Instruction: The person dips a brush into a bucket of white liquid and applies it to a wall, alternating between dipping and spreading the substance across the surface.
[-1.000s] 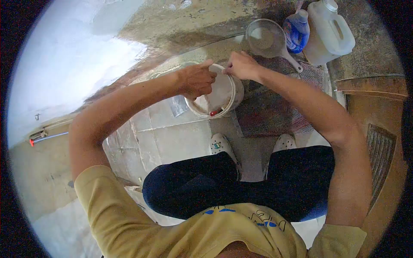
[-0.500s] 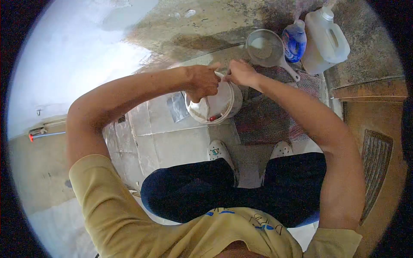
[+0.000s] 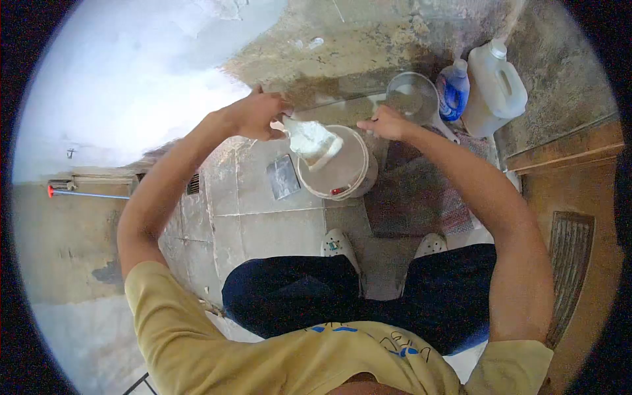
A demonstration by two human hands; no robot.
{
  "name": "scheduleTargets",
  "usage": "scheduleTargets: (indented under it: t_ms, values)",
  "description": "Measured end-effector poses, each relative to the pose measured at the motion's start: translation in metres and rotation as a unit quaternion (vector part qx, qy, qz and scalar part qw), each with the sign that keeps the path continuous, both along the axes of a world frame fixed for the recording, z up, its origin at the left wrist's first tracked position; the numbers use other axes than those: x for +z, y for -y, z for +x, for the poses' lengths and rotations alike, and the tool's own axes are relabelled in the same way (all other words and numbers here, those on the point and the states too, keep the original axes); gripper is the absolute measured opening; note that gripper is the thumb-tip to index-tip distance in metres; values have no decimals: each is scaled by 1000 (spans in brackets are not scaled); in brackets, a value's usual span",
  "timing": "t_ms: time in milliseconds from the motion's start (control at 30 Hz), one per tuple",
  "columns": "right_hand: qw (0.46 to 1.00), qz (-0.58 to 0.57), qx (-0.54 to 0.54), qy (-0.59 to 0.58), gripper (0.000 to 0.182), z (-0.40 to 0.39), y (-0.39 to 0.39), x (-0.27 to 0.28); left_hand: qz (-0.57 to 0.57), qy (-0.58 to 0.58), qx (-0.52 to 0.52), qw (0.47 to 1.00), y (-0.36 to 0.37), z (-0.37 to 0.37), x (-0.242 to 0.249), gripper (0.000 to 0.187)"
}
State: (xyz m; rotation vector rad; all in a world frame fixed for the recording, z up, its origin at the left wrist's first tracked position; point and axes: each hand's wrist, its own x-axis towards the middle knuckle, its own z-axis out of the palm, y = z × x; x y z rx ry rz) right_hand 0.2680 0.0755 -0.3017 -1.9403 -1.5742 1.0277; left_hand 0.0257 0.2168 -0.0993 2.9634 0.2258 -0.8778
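My left hand (image 3: 260, 117) is closed on the narrow end of a broad, flat paintbrush (image 3: 313, 141) coated in white. Its wide end tilts down over the mouth of a white bucket (image 3: 368, 164), overlapping the left side of the opening in this view. Beside the bucket's far right rim is my right hand (image 3: 387, 124), its index finger stretched toward the rim and the other fingers partly curled. It has nothing visible in it. A small red piece (image 3: 338, 191) shows at the near rim.
A flat grey packet (image 3: 283, 177) lies on the tiles left of the bucket. Along the wall stand a long-handled dipper (image 3: 413, 99), a blue-labelled bottle (image 3: 453, 92) and a whitish jug (image 3: 495, 89). A dark patterned mat (image 3: 415, 197) covers floor at right, beside a wooden door (image 3: 579, 197).
My left hand has moved left and raised the paintbrush, which now shows plainly over the bucket. My right hand has drawn apart from it, to the right. The view has shifted slightly.
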Motion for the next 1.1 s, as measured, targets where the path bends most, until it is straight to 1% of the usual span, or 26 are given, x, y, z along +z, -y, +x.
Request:
scheduleTargets:
  t_ms: [33,67,133,167,200,233,267,300,367,400,433,467,500,567,633,700,733,767,800,833,867,900,967,1000,1067,1100]
  values:
    - [1000,-9,3,-26,54,3,-2,-10,-8,24,51,998,-3,-8,1,36]
    - [999,-15,9,-50,55,8,-5,-8,-16,45,75,996,-2,-15,6,37]
    - [999,-3,14,-45,65,17,5,-1,-9,72,104,992,5,-24,12,36]
    - [995,49,53,68,63,25,7,-10,-15,86,131,988,6,-30,15,35]
    - [975,101,89,178,61,31,8,-19,-13,132,89,987,3,-38,11,36]
    - [971,61,120,195,58,33,15,-7,-3,141,92,986,4,-43,12,36]
    - [966,20,149,211,56,36,21,0,-28,194,123,973,7,-46,14,37]
    - [964,28,151,218,56,37,25,7,-54,246,152,956,9,-48,16,38]
    - [951,16,154,269,52,45,31,5,-52,265,174,947,18,-43,27,38]
    - [949,21,156,274,52,50,29,3,-51,309,193,930,20,-41,31,37]
    - [932,18,193,307,51,52,26,4,-51,352,212,910,20,-41,32,36]
    - [913,14,229,337,49,53,24,3,-49,389,201,898,17,-39,32,35]
    - [911,15,231,340,49,55,25,1,-47,392,203,896,14,-38,34,35]
    - [918,-6,212,335,44,52,30,11,-1,426,219,878,12,-34,42,34]
    - [920,-6,224,322,41,50,30,14,-7,445,221,868,7,-27,43,32]
    - [924,-10,227,306,38,49,34,14,25,532,199,823,-3,-13,37,30]
    - [922,16,238,306,35,45,36,16,25,560,171,810,-7,-5,35,34]
    - [919,40,248,306,32,47,40,15,17,560,166,812,-4,5,40,34]
    - [920,33,242,305,32,51,37,1,39,546,185,816,-1,14,44,34]
    - [938,17,206,279,30,56,26,-27,61,532,204,820,2,23,46,34]
    - [953,2,167,254,28,64,23,-42,63,545,184,815,0,33,44,34]
    - [953,-2,161,256,28,67,29,-37,57,548,180,815,2,43,42,34]
    - [891,3,238,387,26,60,39,-16,22,555,171,814,8,65,40,29]
    - [892,1,230,388,26,55,45,-6,18,557,164,814,11,76,38,29]
    - [836,-46,279,471,25,36,60,6,5,566,147,811,17,102,29,26]
    - [853,-71,273,440,25,28,61,5,3,567,141,811,19,116,25,26]
